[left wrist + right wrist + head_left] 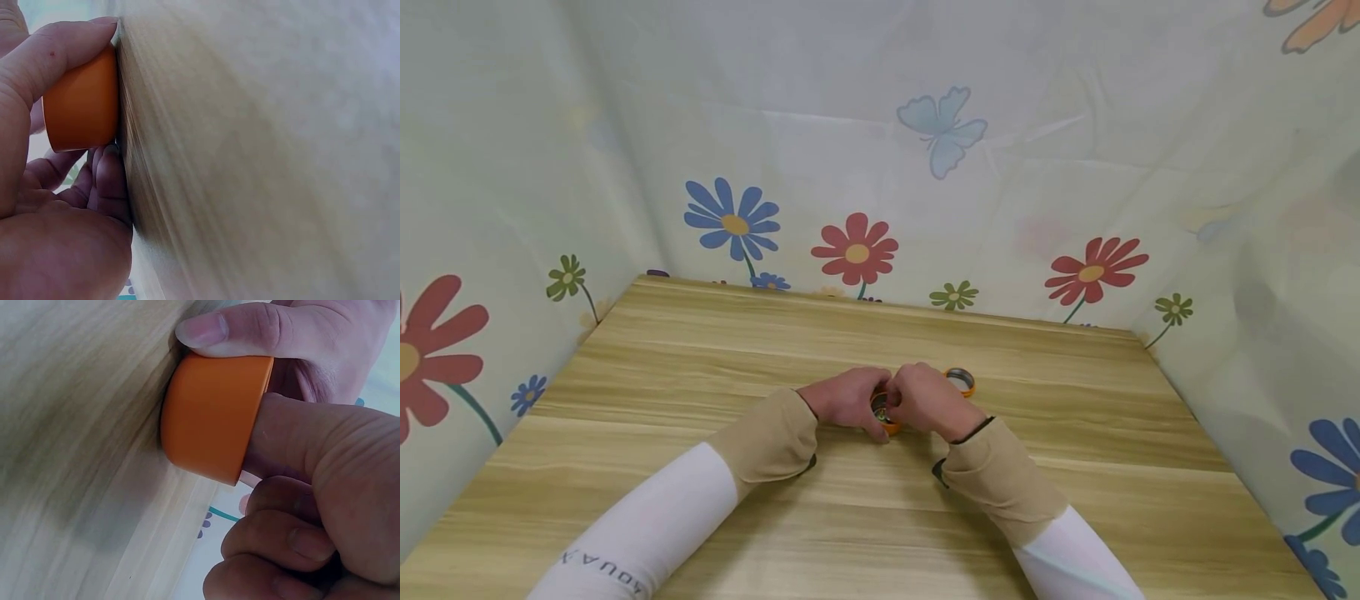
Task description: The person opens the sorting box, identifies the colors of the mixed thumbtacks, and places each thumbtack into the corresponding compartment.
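A small round orange tin [209,415] stands on the wooden table, its mouth facing up. My left hand [848,398] grips it around the side, with the thumb [69,53] along one wall and the other fingers across from it. Small shiny contents [882,410] show inside. My right hand [931,402] reaches over the rim from the right. Its thumb and forefinger dip into the tin, while the other fingers [275,540] are curled outside it. The tin's wall hides those fingertips, so I cannot tell whether they pinch anything.
Just behind my right hand lies an orange round lid [959,382] with a silvery inside. The wood-grain table [760,333] ends at a pale curtain [820,108] printed with flowers and a butterfly, which also closes off both sides.
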A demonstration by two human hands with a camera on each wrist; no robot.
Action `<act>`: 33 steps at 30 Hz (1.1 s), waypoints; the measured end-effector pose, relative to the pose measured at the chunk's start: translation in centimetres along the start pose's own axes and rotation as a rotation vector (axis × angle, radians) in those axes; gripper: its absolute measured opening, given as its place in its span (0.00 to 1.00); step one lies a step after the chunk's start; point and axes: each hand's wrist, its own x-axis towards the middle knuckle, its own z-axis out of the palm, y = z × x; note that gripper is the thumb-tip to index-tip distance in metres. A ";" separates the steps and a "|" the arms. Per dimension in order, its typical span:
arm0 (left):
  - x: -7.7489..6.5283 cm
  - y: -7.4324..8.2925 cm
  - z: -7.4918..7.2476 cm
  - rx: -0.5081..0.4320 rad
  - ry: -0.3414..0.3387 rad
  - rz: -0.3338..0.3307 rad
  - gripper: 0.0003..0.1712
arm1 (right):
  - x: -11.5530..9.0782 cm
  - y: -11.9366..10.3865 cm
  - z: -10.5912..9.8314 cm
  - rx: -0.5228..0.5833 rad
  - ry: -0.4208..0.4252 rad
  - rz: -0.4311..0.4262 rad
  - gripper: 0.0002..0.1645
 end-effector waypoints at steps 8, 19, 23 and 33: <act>0.0 -0.1 0.1 0.044 0.016 0.014 0.26 | -0.4 0.1 -0.3 -0.023 0.009 0.011 0.13; -0.2 0.1 0.1 0.007 0.013 0.021 0.27 | -1.0 1.3 -0.7 0.039 0.106 0.074 0.03; -0.2 0.1 0.2 0.006 0.010 0.026 0.27 | -1.3 2.1 -0.9 0.057 0.144 0.084 0.03; 0.0 -0.2 0.2 0.010 0.022 0.038 0.27 | -1.9 4.4 -2.0 0.058 0.165 0.171 0.04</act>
